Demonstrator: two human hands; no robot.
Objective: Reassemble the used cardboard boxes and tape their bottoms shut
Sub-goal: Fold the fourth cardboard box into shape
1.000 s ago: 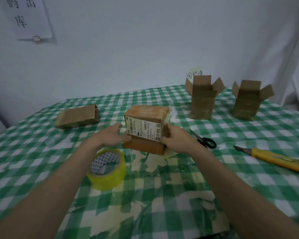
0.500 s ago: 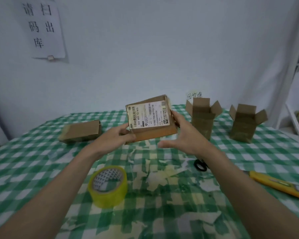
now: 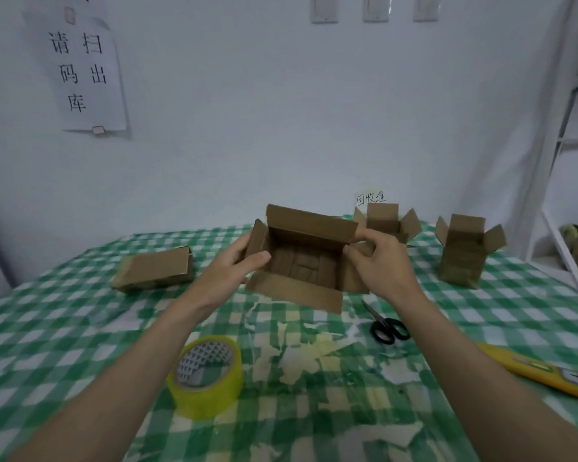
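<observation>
Nearest, at lower centre of the frame, a yellow roll of packing tape (image 3: 205, 378) lies flat on the green-and-white checked tabletop (image 3: 481, 311). Beyond it, at mid-frame, the open brown cardboard box (image 3: 302, 261) is held between both hands, its mouth tilted toward the camera and its long axis running left to right. The left hand (image 3: 239, 261) grips its left end flap; the right hand (image 3: 376, 258) pinches its right end. Both hands sit equally close, so setting it down upright looks next. Farther right stand two open-flapped cardboard boxes (image 3: 464, 251).
</observation>
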